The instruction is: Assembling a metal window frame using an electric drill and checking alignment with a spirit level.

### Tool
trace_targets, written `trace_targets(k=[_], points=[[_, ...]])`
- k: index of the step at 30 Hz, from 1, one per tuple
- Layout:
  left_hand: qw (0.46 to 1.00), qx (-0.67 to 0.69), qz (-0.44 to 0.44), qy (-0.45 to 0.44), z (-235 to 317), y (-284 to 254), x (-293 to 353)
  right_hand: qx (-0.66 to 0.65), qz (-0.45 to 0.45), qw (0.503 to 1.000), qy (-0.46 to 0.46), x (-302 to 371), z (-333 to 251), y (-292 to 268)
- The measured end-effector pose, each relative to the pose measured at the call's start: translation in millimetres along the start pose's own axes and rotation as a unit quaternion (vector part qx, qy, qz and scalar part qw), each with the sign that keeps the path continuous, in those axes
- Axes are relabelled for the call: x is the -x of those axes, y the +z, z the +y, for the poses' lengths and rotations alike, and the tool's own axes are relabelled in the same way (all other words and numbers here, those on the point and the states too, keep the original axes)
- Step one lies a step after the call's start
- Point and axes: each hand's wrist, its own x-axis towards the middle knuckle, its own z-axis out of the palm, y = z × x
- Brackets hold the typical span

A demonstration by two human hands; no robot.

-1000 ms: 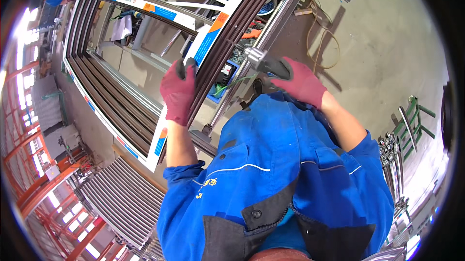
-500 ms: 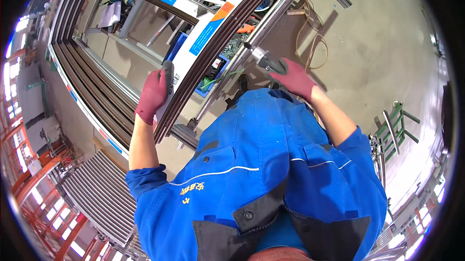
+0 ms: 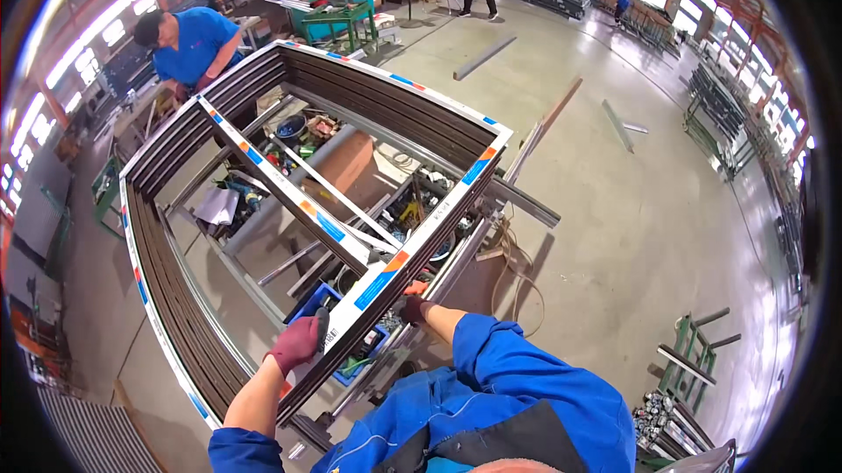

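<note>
A stack of dark metal window frames (image 3: 438,217) lies flat before me, its top faces covered in white film with blue and orange labels. My left hand (image 3: 298,341), in a maroon glove with dark fingertips, is closed over the inner edge of the near rail. My right hand (image 3: 412,306), gloved alike, reaches to the outer side of that rail, beside an orange item (image 3: 416,287). Its fingers are mostly hidden, and I cannot see whether they hold anything. Under the near rail sits a blue bin (image 3: 309,304), partly covered by the frames.
Metal bars (image 3: 526,201) and loose hardware lie beneath the stack. A tan hose (image 3: 517,271) curls on the floor to the right. At the far left corner a person in blue (image 3: 197,43) leans by the frames. A green rack (image 3: 693,354) stands at right.
The view has tilted up, taking in the far end and co-workers. My right hand has moved left to the near rail; the power driver it held is out of sight. My left hand stays on the rail.
</note>
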Motion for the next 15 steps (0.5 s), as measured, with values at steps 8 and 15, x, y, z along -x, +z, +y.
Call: trace_targets(k=[8,15], points=[[0.997,0.02,0.068,-0.005,-24,-2,-6,-0.306,-0.025,0.84,0.447,23,-73,-92],[0.992,-0.058,0.114,-0.009,-9,0,9,-0.39,0.077,0.743,0.538,163,-124,-137]])
